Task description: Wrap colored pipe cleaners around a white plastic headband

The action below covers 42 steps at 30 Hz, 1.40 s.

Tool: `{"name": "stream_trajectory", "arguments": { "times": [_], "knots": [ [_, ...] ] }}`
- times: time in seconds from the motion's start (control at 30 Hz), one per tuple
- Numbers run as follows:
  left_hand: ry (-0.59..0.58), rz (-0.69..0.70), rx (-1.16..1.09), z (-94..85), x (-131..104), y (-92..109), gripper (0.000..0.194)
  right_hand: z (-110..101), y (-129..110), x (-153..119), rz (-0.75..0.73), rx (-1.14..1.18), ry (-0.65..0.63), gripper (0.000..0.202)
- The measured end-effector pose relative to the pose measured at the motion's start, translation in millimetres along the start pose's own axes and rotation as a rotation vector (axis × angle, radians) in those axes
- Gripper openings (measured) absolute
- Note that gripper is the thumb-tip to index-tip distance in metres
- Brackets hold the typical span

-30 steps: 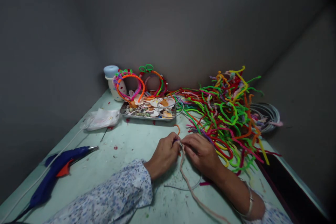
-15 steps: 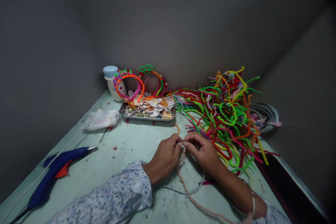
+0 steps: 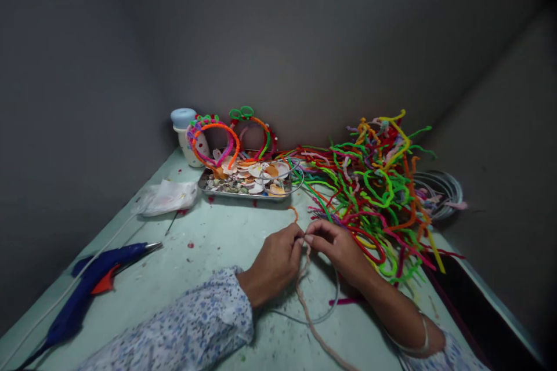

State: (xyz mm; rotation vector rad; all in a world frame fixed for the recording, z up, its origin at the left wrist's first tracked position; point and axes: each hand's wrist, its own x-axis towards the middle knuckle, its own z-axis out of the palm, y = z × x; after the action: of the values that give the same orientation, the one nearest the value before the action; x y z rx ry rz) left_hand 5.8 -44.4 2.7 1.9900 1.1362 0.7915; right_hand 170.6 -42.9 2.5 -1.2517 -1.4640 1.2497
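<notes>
My left hand (image 3: pixel 278 261) and my right hand (image 3: pixel 339 252) meet fingertip to fingertip above the middle of the table. Both are closed in a pinch on the upper end of a pale pink pipe cleaner (image 3: pixel 304 301). Its long free part trails down the table towards me. What exactly lies between the fingertips is hidden. A thin grey wire loop (image 3: pixel 336 295) curves below my hands, partly covered by them. Just beyond my fingers lies the tip of an orange pipe cleaner (image 3: pixel 294 213).
A large tangle of coloured pipe cleaners (image 3: pixel 378 185) fills the right back. A metal tray (image 3: pixel 243 194) of shells stands behind my hands, with decorated headbands (image 3: pixel 237 139) and a blue-lidded jar (image 3: pixel 185 139). At left lie a blue glue gun (image 3: pixel 87 287) and a plastic packet (image 3: pixel 167 198).
Both hands have shifted very slightly to the right, still pinched together. The trailing pale pink pipe cleaner has swung left at its lower end, away from my right wrist.
</notes>
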Motion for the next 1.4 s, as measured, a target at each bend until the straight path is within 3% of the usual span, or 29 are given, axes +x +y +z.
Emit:
{"name": "stream_trajectory", "arguments": {
  "times": [0.43, 0.9, 1.4],
  "knots": [
    [-0.008, 0.004, 0.019, 0.1, 1.4, -1.8, 0.017, -1.1, 7.2, 1.9, -0.007, -0.009, -0.032, 0.015],
    [-0.009, -0.01, -0.017, 0.8, 0.0, -3.5, 0.018, 0.4, 11.8, 0.3, -0.142, -0.187, -0.009, 0.008],
    [0.0, -0.004, 0.019, 0.9, 0.3, -5.4, 0.017, -0.3, 12.4, -0.6, -0.446, -0.564, 0.082, 0.011]
  ]
}}
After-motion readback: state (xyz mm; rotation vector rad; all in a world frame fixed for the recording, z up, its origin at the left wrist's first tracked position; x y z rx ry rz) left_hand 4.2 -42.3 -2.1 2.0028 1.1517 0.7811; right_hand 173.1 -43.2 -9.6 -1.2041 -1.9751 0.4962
